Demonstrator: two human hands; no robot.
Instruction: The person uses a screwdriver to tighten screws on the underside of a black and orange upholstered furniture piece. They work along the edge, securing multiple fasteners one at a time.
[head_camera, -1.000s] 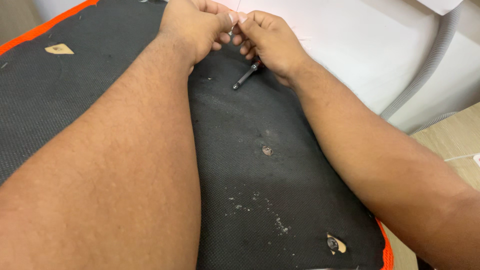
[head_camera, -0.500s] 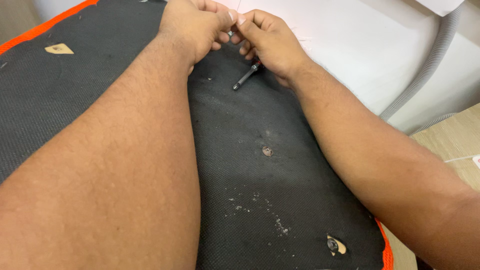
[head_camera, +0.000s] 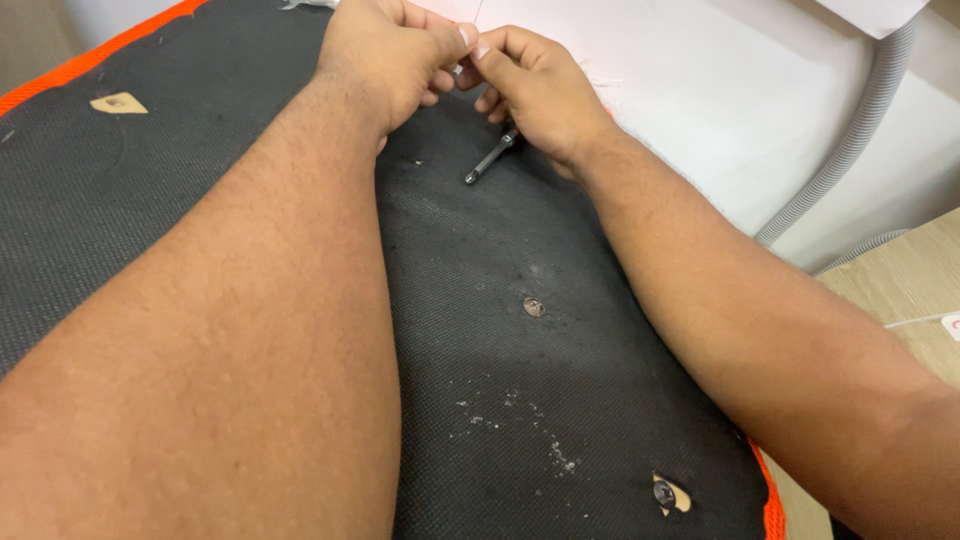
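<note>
A workshop or repair corner is suggested. A black mesh panel (head_camera: 560, 400) with an orange edge (head_camera: 770, 505) is laid flat as the work surface; it is dusted with pale specks (head_camera: 520, 425), torn in small patches (head_camera: 118, 102), and studded with screws (head_camera: 534, 306). A metal driver bit (head_camera: 490, 160) is seen lying on it. A white appliance casing (head_camera: 720, 90) with a grey ribbed hose (head_camera: 850, 140) is seen behind, beside a wooden floor (head_camera: 900, 290).
</note>
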